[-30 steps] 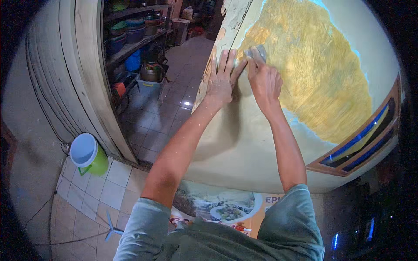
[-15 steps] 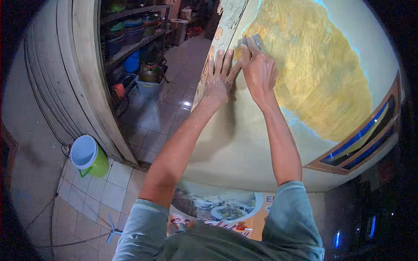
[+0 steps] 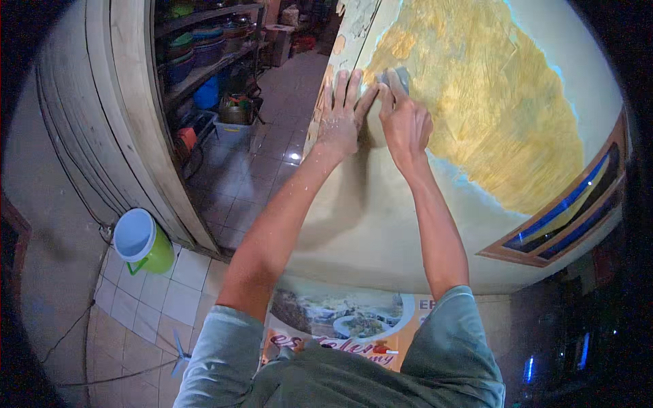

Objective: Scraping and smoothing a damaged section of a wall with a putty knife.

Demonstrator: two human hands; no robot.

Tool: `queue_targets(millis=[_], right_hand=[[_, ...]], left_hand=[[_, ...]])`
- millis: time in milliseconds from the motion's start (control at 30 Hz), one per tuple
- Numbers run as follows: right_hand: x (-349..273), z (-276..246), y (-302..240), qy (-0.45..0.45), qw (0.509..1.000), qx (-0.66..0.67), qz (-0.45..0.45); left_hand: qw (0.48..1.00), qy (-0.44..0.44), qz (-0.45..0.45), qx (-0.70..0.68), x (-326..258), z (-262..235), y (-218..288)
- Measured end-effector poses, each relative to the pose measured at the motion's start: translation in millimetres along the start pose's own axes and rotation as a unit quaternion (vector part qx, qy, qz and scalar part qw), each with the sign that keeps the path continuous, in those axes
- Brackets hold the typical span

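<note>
My right hand is closed on a small flat grey scraper, its index finger stretched along the scraper's face. The scraper rests against the wall at the left border of a large rough yellow-brown patch with a ragged pale-blue edge. Just to the left, my dusty left hand lies flat with fingers spread, over the wall's edge beside the peeling door frame. Its thumb side is close to the scraper. The scraper's lower part is hidden by my right fingers.
Left of the frame, a doorway opens on a tiled floor and shelves with stacked basins. A green bucket stands at lower left. At right is a wooden-framed vent; below my arms hangs a printed banner.
My right hand and the scraper have moved slightly down the wall, and the scraper's angle has turned a little. My left hand stays nearly in place, fingers still spread.
</note>
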State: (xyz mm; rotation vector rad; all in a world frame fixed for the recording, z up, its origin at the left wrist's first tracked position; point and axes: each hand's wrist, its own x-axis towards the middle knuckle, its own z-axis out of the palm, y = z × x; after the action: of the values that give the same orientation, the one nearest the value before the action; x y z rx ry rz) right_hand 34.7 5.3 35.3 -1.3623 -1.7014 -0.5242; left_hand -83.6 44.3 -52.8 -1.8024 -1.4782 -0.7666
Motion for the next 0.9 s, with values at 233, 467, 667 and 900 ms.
queue_targets(millis=[233, 467, 667, 900], right_hand=[[19.7, -1.7, 7.7, 0.033, 0.999, 0.025, -0.030], [31.1, -9.8, -4.4, 0.062, 0.996, 0.060, -0.032], [4.9, -4.7, 7.8, 0.056, 0.996, 0.062, -0.009], [31.1, -14.5, 5.0, 0.058, 0.997, 0.030, -0.035]], left_hand=[[0.983, 0.055, 0.027, -0.171, 4.7, 7.0, 4.7], [0.989, -0.077, 0.019, -0.126, 13.9, -15.6, 15.9], [0.991, 0.054, 0.029, -0.121, 6.0, 0.4, 17.3], [0.992, 0.018, 0.022, -0.121, 12.1, -5.0, 20.3]])
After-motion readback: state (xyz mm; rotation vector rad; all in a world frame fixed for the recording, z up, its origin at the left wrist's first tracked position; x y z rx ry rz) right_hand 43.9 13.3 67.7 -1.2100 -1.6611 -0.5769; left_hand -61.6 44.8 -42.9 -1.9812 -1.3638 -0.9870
